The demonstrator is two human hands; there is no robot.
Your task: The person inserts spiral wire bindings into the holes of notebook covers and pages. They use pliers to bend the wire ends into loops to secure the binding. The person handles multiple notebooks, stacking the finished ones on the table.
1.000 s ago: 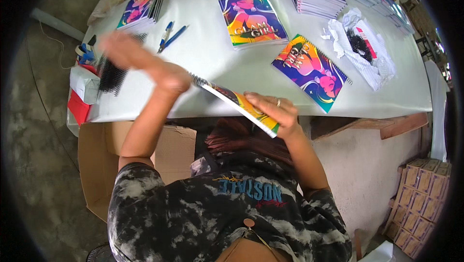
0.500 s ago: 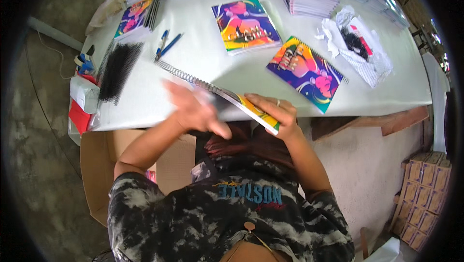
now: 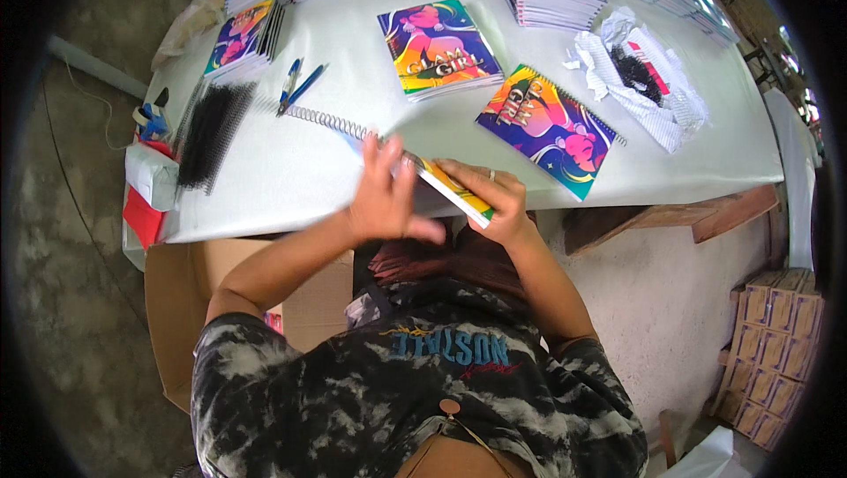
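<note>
While the wire coil [image 3: 328, 120] trails toward the upper left, looking light, springy and easily bent, your left hand [image 3: 386, 191] has its fingers spread, contact unclear, beside the notebook [image 3: 455, 193] at centre, which looks fairly stiff and slick; your right hand [image 3: 501, 203] grips its lower-right end, a firm place to hold. On the bench [image 3: 353, 46] lie black coils [image 3: 214, 134], pens [image 3: 307, 83] that could snag the wire, a notebook pile [image 3: 441, 50] and a spiral-bound book [image 3: 551, 134].

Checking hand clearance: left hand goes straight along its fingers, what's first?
Most likely the spiral coil: in the picture it runs right up to the left hand, though blur and depth leave contact unclear.
</note>
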